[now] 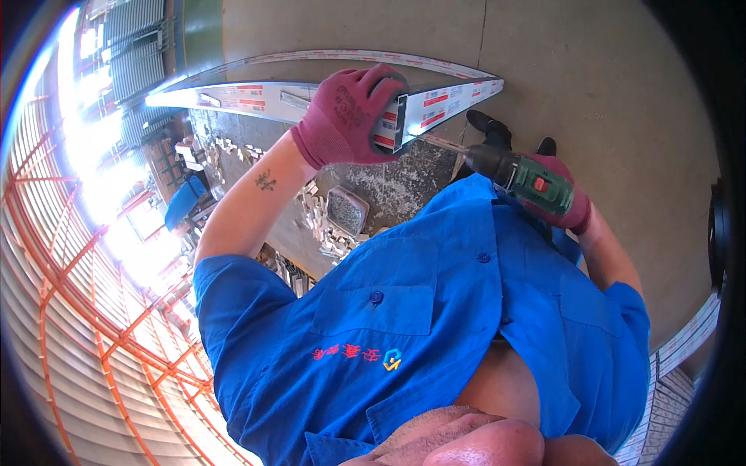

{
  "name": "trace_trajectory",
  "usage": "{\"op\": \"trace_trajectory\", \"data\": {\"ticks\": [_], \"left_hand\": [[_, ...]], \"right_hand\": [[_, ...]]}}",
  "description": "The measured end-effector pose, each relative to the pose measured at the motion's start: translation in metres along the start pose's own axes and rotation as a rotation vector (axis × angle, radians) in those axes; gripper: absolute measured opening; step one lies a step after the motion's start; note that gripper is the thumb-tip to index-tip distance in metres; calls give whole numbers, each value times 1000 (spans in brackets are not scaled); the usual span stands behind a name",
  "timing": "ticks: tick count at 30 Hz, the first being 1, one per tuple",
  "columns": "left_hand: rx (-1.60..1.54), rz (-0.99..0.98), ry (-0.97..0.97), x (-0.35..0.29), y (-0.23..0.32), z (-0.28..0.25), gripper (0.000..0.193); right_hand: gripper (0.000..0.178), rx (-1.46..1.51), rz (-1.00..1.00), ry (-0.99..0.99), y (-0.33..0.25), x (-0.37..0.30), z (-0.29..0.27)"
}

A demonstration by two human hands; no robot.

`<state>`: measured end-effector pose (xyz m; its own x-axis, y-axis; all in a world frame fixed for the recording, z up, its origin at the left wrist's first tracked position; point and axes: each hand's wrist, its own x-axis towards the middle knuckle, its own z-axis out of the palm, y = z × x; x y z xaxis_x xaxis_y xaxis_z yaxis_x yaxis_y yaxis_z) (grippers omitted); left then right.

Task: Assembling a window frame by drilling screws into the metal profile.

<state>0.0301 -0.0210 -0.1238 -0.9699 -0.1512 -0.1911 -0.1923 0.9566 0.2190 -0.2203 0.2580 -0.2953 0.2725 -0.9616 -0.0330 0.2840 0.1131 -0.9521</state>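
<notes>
In a maroon work glove, my left hand is wrapped round the near corner of a metal profile frame. White film with red labels covers its long, box-shaped bars, and an open bar end shows beside my fingers. My right hand, gloved alike, grips a green and black power drill. The drill points left, its thin bit at the underside of the frame corner. Whether the bit touches the metal I cannot tell.
Below the frame, a tray of small pieces sits on the floor among scattered offcuts and shavings. Ribbed grey panels stand at the far left. Film-wrapped profiles lie at the lower right.
</notes>
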Motion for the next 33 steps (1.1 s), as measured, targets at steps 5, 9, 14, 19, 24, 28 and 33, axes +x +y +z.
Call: {"op": "trace_trajectory", "data": {"ticks": [5, 9, 14, 19, 24, 28, 33], "left_hand": [[-37, 10, -4, 0, -1, 3, 86], [-23, 8, -2, -2, -3, 5, 86], [-6, 9, 1, -3, -4, 6, 85], [12, 5, 7, -4, -4, 6, 84], [-11, 10, 14, -3, -3, 7, 83], [-20, 35, 9, -1, 0, 2, 87], [-8, 28, 8, -3, -1, 3, 88]], "right_hand": [[55, -116, 7, -19, -4, 3, -1], [56, -282, -128, 39, -14, 1, 0], [57, -403, -76, 44, -61, 5, -3], [57, -279, -84, -25, -59, 12, -18], [54, -56, 77, 0, 1, -7, -12], [53, 5, -23, 18, 6, 0, 0], [51, -297, -130, 27, -33, 8, -5]]}}
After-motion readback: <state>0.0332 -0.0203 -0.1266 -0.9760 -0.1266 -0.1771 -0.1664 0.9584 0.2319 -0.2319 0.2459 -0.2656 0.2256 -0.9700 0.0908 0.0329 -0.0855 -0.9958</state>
